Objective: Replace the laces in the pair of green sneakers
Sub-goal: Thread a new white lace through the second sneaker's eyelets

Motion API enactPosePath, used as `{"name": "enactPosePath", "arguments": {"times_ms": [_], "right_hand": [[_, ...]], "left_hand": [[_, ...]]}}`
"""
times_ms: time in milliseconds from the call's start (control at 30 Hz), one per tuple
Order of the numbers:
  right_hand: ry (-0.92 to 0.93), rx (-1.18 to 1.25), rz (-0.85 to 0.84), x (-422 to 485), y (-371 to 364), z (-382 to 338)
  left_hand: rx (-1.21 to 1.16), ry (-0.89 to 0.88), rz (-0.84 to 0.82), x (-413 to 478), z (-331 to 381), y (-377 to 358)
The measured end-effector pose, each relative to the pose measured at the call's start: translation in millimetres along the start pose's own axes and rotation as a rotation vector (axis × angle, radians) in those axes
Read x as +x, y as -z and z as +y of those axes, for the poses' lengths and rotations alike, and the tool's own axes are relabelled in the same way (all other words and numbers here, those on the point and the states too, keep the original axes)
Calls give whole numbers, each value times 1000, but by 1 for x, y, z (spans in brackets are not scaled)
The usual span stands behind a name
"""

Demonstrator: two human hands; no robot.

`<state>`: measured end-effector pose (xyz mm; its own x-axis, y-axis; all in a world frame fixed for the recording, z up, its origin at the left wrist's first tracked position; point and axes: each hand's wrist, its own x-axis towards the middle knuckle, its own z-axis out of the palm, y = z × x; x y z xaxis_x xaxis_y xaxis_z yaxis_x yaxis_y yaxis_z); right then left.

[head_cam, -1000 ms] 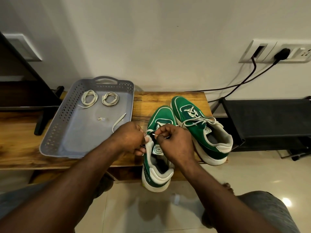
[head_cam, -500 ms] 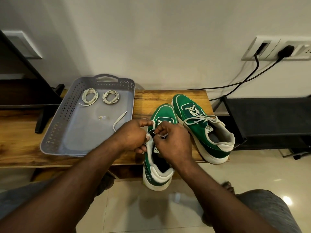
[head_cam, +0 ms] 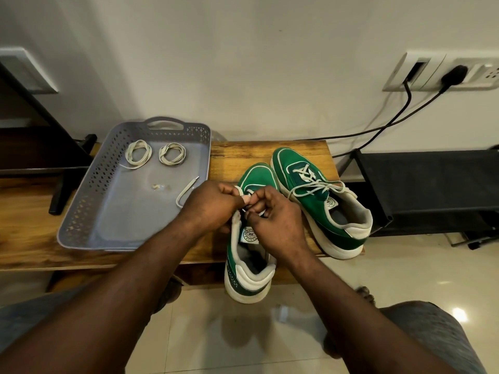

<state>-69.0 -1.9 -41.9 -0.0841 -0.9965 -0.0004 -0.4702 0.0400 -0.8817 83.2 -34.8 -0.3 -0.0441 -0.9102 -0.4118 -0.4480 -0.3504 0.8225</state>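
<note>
Two green sneakers stand on a wooden bench (head_cam: 259,152). The near sneaker (head_cam: 249,265) has its heel over the bench's front edge. My left hand (head_cam: 210,206) and my right hand (head_cam: 275,217) meet over its eyelets, both pinching a white lace there. A loose end of that lace (head_cam: 186,191) trails left into the tray. The far sneaker (head_cam: 318,195) lies to the right with its white lace loosely threaded. Two coiled laces (head_cam: 138,153) (head_cam: 172,154) lie at the back of the grey tray (head_cam: 81,217).
A black rack (head_cam: 432,190) stands right of the bench. Black cables (head_cam: 378,130) run from wall sockets (head_cam: 442,74) down behind it. A dark stand (head_cam: 62,190) sits left of the tray. My knees and a tiled floor lie below.
Both hands have shifted slightly toward the toe of the near sneaker while working the lace. The shoes and tray have not moved.
</note>
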Motion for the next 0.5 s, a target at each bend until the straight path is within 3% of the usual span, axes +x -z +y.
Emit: {"name": "enactPosePath", "arguments": {"times_ms": [233,500], "right_hand": [[-38,42,-14,2,0,5],[-46,58,-27,2,2,2]], "left_hand": [[-5,-5,219,8,-1,-10],[-18,-6,249,3,0,-14]]}}
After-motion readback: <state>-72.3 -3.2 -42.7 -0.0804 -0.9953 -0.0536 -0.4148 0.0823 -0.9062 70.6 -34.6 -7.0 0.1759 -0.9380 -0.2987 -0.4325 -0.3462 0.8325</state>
